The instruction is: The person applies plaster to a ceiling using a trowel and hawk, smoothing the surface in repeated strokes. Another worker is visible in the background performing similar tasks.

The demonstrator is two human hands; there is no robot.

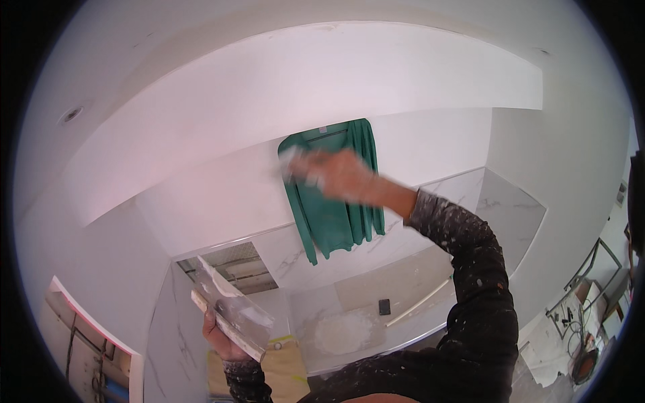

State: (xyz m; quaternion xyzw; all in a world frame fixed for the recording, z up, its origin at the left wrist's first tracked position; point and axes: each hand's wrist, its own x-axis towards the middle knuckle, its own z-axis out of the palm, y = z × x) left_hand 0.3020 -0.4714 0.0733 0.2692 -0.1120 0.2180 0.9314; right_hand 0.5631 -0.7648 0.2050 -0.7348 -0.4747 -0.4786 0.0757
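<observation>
My left hand point(223, 340) grips a wide plastering blade point(232, 302) by its pale, crusted long edge. White plaster clings to the tilted grey blade. My right hand point(336, 176) is raised in front of a green long-sleeved garment point(327, 218) hanging on the white wall. Motion blurs that hand. Its fingers look curled round something whitish at their tips, too smeared to name. My right sleeve point(474, 258) is dark and spattered with white.
A white beam point(322, 74) crosses overhead below the ceiling. Marble-patterned panels point(430, 195) line the lower wall. Below lie a small dark box point(384, 307), a pale strip point(418, 303) and a white plaster patch point(342, 332). A metal frame point(588, 275) and clutter stand at the right.
</observation>
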